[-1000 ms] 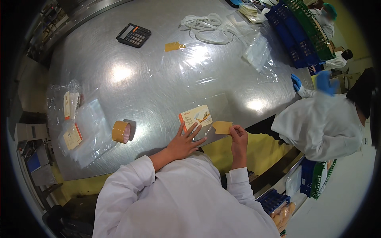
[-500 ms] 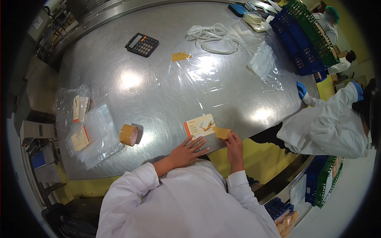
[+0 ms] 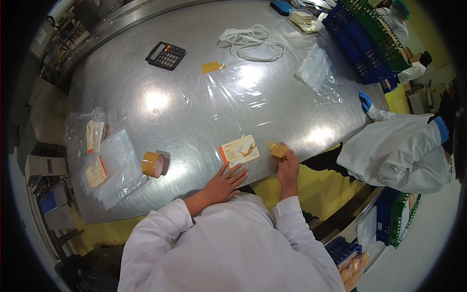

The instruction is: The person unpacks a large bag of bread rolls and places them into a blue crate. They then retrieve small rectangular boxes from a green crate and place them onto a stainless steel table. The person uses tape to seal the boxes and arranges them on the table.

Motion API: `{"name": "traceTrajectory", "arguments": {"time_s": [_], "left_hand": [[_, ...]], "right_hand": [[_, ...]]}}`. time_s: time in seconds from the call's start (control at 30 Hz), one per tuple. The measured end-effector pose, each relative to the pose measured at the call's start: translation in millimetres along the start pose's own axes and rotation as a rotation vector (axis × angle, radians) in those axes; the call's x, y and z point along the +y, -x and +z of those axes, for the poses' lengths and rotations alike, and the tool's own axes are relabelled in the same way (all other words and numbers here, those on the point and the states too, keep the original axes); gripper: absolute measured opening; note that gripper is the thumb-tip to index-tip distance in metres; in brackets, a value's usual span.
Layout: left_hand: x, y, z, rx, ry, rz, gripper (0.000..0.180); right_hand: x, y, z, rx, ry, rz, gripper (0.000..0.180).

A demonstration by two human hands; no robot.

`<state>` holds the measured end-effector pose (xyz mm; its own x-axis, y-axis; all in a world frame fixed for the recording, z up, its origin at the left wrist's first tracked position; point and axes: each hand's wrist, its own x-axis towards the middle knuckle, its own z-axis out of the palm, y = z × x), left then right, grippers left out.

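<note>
A printed card (image 3: 240, 150) with an orange end strip lies on the steel table close to its front edge. My left hand (image 3: 225, 184) rests flat below the card, fingers spread, the fingertips at its lower edge. To the right of the card, my right hand (image 3: 288, 164) pinches a short piece of brown tape (image 3: 278, 149), lifted off the card. A roll of brown packing tape (image 3: 152, 164) stands left of my left hand. Another brown tape piece (image 3: 213, 67) is stuck farther back on the table, at the end of a clear plastic film.
Clear bags (image 3: 116, 170) and more printed cards (image 3: 97, 172) lie at the left. A calculator (image 3: 165, 55), a coil of white strap (image 3: 253, 41) and blue crates (image 3: 357, 44) are toward the back. At the right edge stands a person in white (image 3: 389, 151) with blue gloves.
My right hand has moved the tape piece away from the card's right end, and the tape has tilted. My left hand stays by the card. The whole view has shifted slightly.
</note>
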<state>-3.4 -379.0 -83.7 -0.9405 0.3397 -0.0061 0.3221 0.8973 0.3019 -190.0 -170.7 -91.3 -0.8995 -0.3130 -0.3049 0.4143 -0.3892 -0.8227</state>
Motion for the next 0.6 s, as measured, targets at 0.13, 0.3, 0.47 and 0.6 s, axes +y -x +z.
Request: {"name": "traceTrajectory", "arguments": {"time_s": [0.13,0.3,0.47,0.6], "left_hand": [[8.2,-2.4,0.7,0.027,0.006,-0.05,0.068],[9.7,-5.0,2.7,0.069,-0.004,-0.04,0.066],[9.1,1.1,6.7,0.071,0.058,-0.068,0.066],[15.0,9.0,11.0,0.054,0.138,-0.168,0.066]], "right_hand": [[-27.7,11.0,4.4,-0.112,0.052,-0.088,0.046],[9.1,33.7,83.5,-0.346,-0.251,0.223,0.03],[52.2,19.5,35.8,-0.289,0.094,0.126,0.019],[36.8,19.3,11.9,-0.203,0.213,0.112,0.021]]}}
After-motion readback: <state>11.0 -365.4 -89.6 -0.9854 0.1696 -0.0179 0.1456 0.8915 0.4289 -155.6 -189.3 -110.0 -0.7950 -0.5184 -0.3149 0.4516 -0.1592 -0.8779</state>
